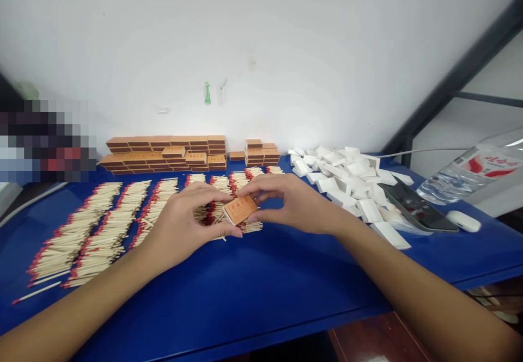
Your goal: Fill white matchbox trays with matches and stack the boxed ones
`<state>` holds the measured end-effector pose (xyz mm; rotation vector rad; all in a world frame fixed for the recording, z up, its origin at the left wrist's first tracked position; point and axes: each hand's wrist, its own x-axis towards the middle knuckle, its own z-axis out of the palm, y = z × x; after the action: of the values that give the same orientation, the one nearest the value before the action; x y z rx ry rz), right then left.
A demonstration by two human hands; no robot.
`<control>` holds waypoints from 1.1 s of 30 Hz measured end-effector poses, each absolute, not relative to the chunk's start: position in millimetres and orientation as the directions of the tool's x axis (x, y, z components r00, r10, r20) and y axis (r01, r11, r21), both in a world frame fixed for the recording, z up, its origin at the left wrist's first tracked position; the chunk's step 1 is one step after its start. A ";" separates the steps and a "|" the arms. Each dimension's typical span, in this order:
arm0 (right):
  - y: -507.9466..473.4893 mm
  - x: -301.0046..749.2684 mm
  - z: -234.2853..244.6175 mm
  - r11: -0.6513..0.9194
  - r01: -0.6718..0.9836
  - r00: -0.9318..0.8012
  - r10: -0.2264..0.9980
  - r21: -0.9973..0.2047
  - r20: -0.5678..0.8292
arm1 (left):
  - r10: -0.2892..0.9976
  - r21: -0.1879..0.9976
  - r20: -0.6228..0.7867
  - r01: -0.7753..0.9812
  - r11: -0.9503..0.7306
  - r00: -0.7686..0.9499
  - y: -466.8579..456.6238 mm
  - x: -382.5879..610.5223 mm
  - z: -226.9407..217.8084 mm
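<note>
Left hand: left hand [186, 220] pinches the near-left end of the orange matchbox [241, 209], fingers closed on it.
Right hand: right hand [292, 203] clamps the box's far-right end.
Matchbox: tilted, held just above the blue table [261, 280], over loose matches [102, 226].
Far: stacked matchboxes [163, 155] by the wall.
Right: white inner trays [351, 179], phone [417, 207].
</note>
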<state>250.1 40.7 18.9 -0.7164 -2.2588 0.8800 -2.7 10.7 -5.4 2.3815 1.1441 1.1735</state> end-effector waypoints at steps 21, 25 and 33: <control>41.8 247.2 17.9 0.702 0.395 -0.654 0.668 -0.593 0.355 | 0.717 0.420 0.593 0.619 -0.664 0.366 11.9 -6.4 -4.8; 38.1 244.6 18.8 0.717 0.430 -0.668 0.662 -0.548 0.341 | 0.705 0.411 0.587 0.604 -0.683 0.397 12.0 -6.3 -5.2; 97.2 235.5 42.1 0.697 0.665 -0.562 0.704 -0.270 0.434 | 0.740 0.404 0.626 0.709 -0.578 0.246 16.1 -9.3 -5.3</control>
<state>235.5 97.2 42.1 -1.0489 -2.3889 0.1019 -9.3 16.1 -5.3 2.4498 1.4242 1.2656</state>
